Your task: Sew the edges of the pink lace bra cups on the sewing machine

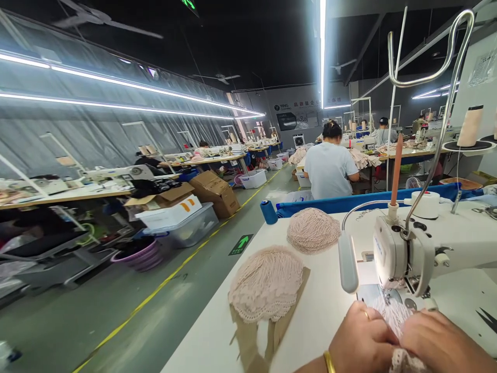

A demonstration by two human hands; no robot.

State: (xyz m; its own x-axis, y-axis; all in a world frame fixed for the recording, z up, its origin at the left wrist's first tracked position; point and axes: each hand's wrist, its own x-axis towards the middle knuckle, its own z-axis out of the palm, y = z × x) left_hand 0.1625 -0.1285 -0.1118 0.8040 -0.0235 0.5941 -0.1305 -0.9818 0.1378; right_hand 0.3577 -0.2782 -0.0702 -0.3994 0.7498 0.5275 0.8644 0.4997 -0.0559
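A white sewing machine (392,254) stands at the right, its lamp shining on the needle area. Pale pink lace (392,313) lies under the presser foot and runs down between my hands. My left hand (361,334), with a ring and a gold bracelet, grips the lace on its left side, fingers curled. From the right, my right hand (438,339) closes on the same lace, its fingertips partly hidden. A stack of pink lace cups (267,285) rests on brown card to the left, and another lace stack (313,230) sits behind it.
A blue thread cone (268,212) stands at the table's far left corner. Black scissors (487,320) lie at the right edge. A metal thread guide (446,103) arches above the machine. Beyond the table, a person (331,166) sits facing away; boxes (215,191) line the aisle.
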